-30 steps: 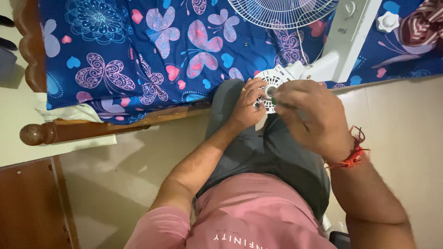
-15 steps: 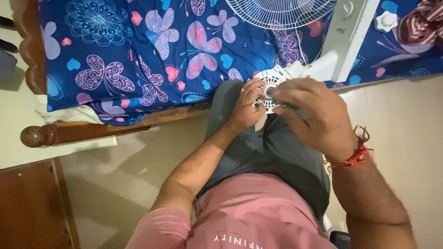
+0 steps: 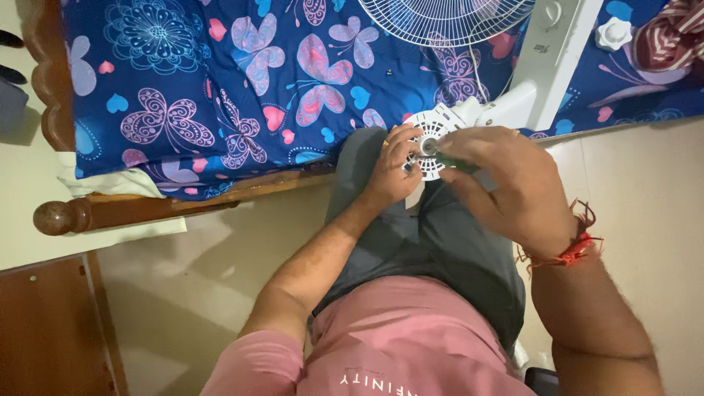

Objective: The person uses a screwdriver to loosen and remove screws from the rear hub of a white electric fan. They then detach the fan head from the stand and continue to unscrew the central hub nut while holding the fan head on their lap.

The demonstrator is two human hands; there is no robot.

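Two hands meet at a round white vented fan motor housing (image 3: 433,139) held above the person's lap. The left hand (image 3: 392,172) curls against the housing's rim at its seven o'clock side, fingers closed on it. The right hand (image 3: 506,183) is closed around a dark green tool handle (image 3: 458,163), whose tip sits at the housing's centre; this hand covers the housing's four o'clock part. A red thread band (image 3: 572,249) circles the right wrist. From the housing, a white fan stand (image 3: 543,73) runs toward one o'clock across the bed. At twelve o'clock lies a white wire fan grille (image 3: 440,18), and a white knob (image 3: 614,33) rests at two o'clock. The bed's blue butterfly-print sheet (image 3: 220,95) spreads toward ten o'clock, edged by a wooden bed frame (image 3: 147,209) at nine o'clock.
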